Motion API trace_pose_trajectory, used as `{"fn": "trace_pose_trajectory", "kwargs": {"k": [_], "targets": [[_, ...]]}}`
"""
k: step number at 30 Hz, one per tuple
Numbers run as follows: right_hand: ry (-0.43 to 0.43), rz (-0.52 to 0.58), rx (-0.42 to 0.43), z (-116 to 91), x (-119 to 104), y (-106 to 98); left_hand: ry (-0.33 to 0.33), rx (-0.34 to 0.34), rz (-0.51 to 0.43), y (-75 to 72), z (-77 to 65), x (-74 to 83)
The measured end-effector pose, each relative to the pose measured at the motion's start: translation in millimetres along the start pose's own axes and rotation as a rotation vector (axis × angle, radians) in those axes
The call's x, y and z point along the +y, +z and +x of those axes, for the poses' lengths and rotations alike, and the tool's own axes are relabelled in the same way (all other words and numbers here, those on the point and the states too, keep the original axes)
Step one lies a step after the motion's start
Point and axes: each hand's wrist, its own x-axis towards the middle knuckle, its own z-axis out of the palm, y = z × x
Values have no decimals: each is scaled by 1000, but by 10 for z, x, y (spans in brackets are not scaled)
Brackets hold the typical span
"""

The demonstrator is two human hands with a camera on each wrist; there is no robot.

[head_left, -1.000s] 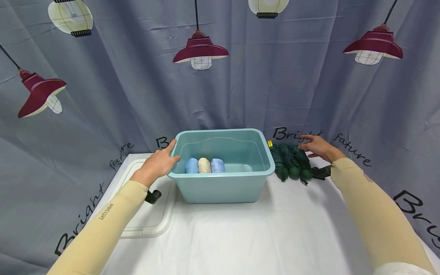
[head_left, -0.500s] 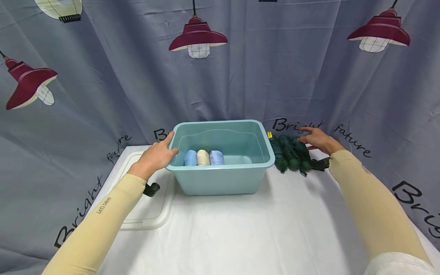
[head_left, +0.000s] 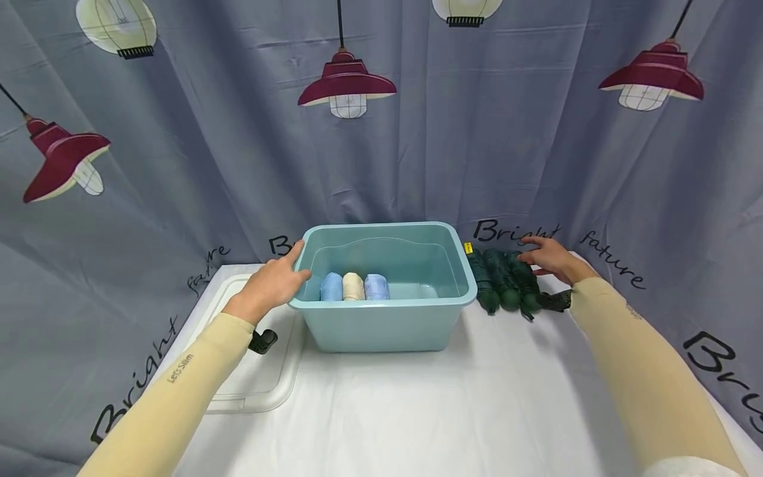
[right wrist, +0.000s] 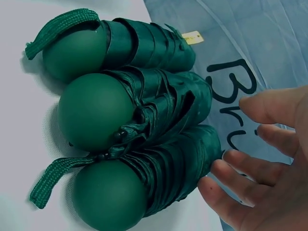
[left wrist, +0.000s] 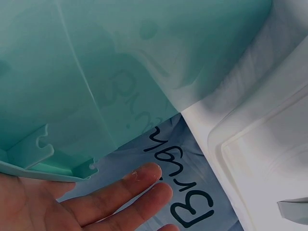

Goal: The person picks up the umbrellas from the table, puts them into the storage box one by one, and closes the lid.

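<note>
On my feed, the L hand [head_left: 271,285] sits at the L rim of the aqua bin [head_left: 381,328], index finger straight along the edge, thumb over it; the wrist cam shows the other fingers [left wrist: 115,195] stretched out and spread just beside the bin, so I read contact w/ the rim, not a clenched grip. The R hand [head_left: 554,257] hangs, loosely bent, over the far end of 3 green rolls [head_left: 505,281], thumb and fingers apart, w/ nothing in hold; whether a fingertip touches the R-most roll, I can't tell.

The rolls lie side by side on the table [head_left: 453,411], just R of the bin, ball ends toward me, far ends at the backdrop. A yellow tag [head_left: 468,248] marks the L-most; fabric is wrapped in folds, and 2 straps show in my R wrist view.

Inside the bin, L half: 3 small bundles [head_left: 354,287] in a row, blue, cream, blue. A white lid [head_left: 268,377] lies flat L of the bin, partly under the L sleeve [head_left: 179,391], pale yellow like the R sleeve [head_left: 650,384]. Behind: a gray-blue curtain [head_left: 477,146] w/ printed red lamps [head_left: 348,83] and black lettering.
</note>
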Motion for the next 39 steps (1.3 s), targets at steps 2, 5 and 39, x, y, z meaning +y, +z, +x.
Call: {"fn": "trace_pose_trajectory", "kwargs": {"k": [2,5,39], "targets": [[-10,2,16,29,-30,-16,5,18,-3,-33,4,-2],[-21,17,33,82,-102,-38,3,38,-5,-94,10,-6],[142,-50,29,269,278,129,-13,-15,17,9,28,-4]]}}
